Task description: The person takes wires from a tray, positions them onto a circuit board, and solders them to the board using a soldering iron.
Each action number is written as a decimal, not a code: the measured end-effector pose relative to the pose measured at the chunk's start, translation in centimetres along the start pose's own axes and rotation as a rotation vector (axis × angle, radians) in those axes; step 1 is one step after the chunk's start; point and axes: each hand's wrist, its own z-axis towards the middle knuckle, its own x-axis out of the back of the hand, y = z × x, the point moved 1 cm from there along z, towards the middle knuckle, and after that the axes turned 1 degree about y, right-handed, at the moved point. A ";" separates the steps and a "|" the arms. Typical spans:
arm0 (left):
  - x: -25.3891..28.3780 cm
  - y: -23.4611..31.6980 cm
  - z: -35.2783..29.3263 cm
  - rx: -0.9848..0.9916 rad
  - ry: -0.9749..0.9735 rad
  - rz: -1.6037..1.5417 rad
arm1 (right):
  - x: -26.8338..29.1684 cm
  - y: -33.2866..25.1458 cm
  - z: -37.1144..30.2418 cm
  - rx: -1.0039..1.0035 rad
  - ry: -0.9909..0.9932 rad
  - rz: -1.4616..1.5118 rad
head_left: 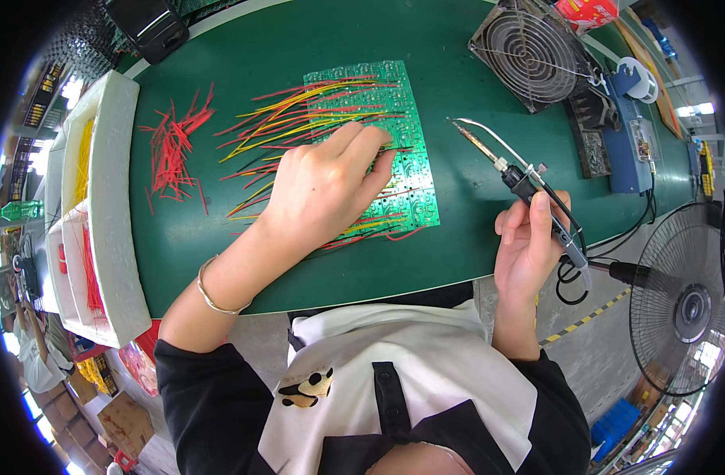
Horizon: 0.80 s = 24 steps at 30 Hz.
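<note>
A panel of green circuit boards (414, 178) lies on the green table, with rows of red, yellow and black wires (259, 142) running across it and off its left side. My left hand (319, 186) is over the middle of the panel, thumb and fingers pinched together. A thin wire shows at its fingertips, though the grip itself is partly hidden. In my right hand (529, 237) is a soldering iron (525, 190), held to the right of the panel. A curved metal solder feed tube (493, 133) runs alongside it; the tip points up and left, apart from the boards.
Loose red wires (176, 146) lie left of the panel. A white foam box (117, 206) with yellow and red wires stands at the left edge. At the back right are a square fan (529, 51) and a blue soldering unit (627, 134). A round fan (691, 309) stands right.
</note>
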 end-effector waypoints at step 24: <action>3.1 0.8 0.4 -0.135 -0.354 0.067 | 2.1 -0.8 0.9 0.077 0.101 -0.090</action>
